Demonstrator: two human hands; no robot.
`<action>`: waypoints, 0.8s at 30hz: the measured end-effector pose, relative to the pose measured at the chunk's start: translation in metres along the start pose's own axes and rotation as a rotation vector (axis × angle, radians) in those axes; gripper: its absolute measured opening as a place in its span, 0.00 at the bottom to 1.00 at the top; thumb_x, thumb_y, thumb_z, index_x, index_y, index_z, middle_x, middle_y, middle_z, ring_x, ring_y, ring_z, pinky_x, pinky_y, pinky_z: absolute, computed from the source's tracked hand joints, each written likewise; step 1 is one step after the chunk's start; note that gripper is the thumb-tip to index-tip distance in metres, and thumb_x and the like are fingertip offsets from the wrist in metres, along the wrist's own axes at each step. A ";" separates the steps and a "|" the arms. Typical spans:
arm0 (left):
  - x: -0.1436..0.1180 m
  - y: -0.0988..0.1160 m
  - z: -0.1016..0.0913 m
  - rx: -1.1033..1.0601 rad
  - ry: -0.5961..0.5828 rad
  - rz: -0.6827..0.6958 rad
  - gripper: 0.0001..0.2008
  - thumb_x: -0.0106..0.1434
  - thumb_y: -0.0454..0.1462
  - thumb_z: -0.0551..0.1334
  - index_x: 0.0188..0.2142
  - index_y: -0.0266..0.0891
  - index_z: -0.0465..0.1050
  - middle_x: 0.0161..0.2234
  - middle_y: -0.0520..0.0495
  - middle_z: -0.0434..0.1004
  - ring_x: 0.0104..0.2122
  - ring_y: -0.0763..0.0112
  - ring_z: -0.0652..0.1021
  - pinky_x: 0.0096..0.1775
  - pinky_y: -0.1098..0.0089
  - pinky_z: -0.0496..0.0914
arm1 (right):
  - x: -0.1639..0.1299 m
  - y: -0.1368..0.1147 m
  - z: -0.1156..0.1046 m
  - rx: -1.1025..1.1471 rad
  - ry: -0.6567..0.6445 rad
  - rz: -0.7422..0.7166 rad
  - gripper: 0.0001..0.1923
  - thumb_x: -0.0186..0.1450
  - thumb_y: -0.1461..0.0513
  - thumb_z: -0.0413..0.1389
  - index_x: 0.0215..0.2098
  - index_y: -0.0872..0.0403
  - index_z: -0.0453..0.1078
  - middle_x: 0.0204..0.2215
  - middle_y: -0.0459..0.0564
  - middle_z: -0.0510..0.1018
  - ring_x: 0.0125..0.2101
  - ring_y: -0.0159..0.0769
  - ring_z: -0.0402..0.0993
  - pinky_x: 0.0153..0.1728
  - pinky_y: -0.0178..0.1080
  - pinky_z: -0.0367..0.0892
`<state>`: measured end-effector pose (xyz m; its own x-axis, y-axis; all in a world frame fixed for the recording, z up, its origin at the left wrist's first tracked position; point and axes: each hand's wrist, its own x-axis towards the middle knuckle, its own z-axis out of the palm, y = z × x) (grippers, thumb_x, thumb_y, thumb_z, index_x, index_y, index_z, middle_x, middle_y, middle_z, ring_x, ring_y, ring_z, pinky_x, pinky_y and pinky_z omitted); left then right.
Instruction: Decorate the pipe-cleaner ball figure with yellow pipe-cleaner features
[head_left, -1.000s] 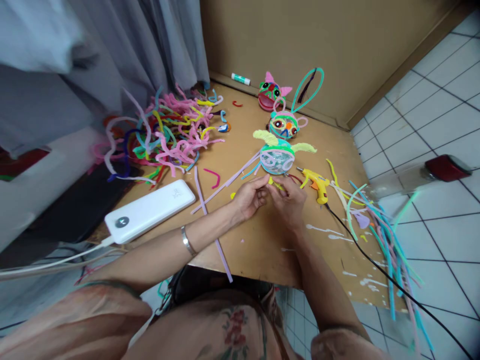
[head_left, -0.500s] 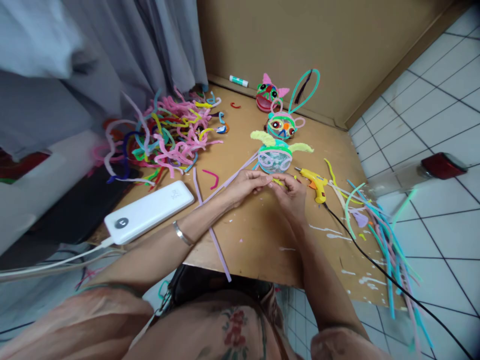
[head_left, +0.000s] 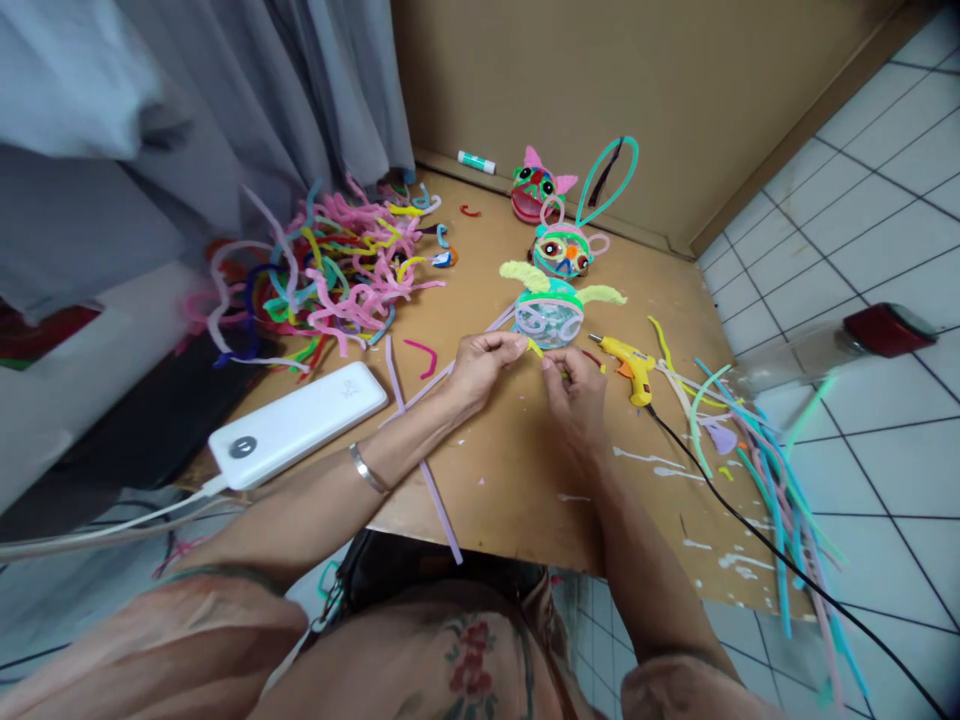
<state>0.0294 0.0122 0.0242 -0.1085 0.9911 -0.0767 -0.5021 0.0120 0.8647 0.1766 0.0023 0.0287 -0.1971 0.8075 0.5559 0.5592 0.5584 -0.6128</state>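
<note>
A short yellow pipe cleaner (head_left: 535,347) is stretched between my two hands. My left hand (head_left: 480,370) pinches one end of it between thumb and fingertips. At the other end, the thumb and curled fingers of my right hand (head_left: 579,395) are closed on it. Just beyond my fingers sits a clear round pipe-cleaner creature (head_left: 550,318) with a green band, yellow ears and lilac eye rings. To the right of my right hand lies a yellow glue gun (head_left: 630,365). A small dark red and yellow bit shows beside my right fingers; what it is I cannot tell.
A tangled heap of pipe cleaners (head_left: 360,260) lies at the left, behind a white power bank (head_left: 300,425). Two finished-looking creatures, one with a looped handle (head_left: 634,165), stand at the back. More pipe cleaners (head_left: 780,500) hang over the right edge. The glue gun's black cord (head_left: 720,495) runs rightward.
My hands have drawn slightly apart, my left hand shifting left, so more of the yellow pipe cleaner shows between them. Objects on the table stay in place.
</note>
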 end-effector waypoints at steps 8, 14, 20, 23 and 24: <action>-0.001 -0.007 0.002 -0.077 0.057 -0.008 0.07 0.43 0.36 0.70 0.20 0.35 0.76 0.17 0.56 0.64 0.21 0.80 0.61 0.28 0.74 0.57 | -0.010 -0.012 0.012 -0.115 -0.003 -0.022 0.09 0.69 0.60 0.49 0.32 0.51 0.67 0.20 0.41 0.69 0.20 0.30 0.62 0.24 0.34 0.55; -0.007 -0.010 0.008 -0.173 0.040 -0.085 0.06 0.45 0.34 0.70 0.20 0.34 0.76 0.18 0.54 0.67 0.21 0.81 0.61 0.27 0.75 0.57 | -0.011 -0.011 0.018 -0.226 0.083 -0.004 0.12 0.68 0.57 0.52 0.46 0.53 0.69 0.28 0.47 0.78 0.23 0.33 0.69 0.25 0.36 0.60; -0.017 -0.013 0.012 -0.280 0.005 -0.198 0.08 0.47 0.34 0.72 0.22 0.34 0.74 0.20 0.53 0.70 0.22 0.81 0.67 0.27 0.76 0.59 | -0.012 0.001 0.015 -0.361 0.077 -0.112 0.10 0.69 0.57 0.53 0.42 0.51 0.74 0.32 0.51 0.82 0.31 0.38 0.77 0.33 0.38 0.67; -0.020 -0.014 0.012 -0.311 -0.014 -0.255 0.09 0.49 0.34 0.71 0.21 0.33 0.73 0.20 0.53 0.69 0.21 0.81 0.67 0.25 0.76 0.59 | -0.012 0.006 0.014 -0.423 0.077 -0.150 0.10 0.68 0.56 0.54 0.39 0.51 0.75 0.30 0.50 0.82 0.29 0.37 0.76 0.33 0.37 0.65; -0.020 -0.014 0.012 -0.321 -0.019 -0.270 0.09 0.49 0.34 0.71 0.21 0.33 0.72 0.20 0.53 0.69 0.21 0.81 0.67 0.25 0.76 0.59 | -0.011 0.008 0.013 -0.426 0.078 -0.158 0.10 0.68 0.56 0.54 0.39 0.51 0.76 0.30 0.50 0.82 0.29 0.37 0.76 0.33 0.37 0.65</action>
<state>0.0494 -0.0066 0.0194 0.0783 0.9603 -0.2678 -0.7525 0.2331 0.6160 0.1727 0.0000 0.0104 -0.2545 0.6933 0.6742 0.8116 0.5323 -0.2410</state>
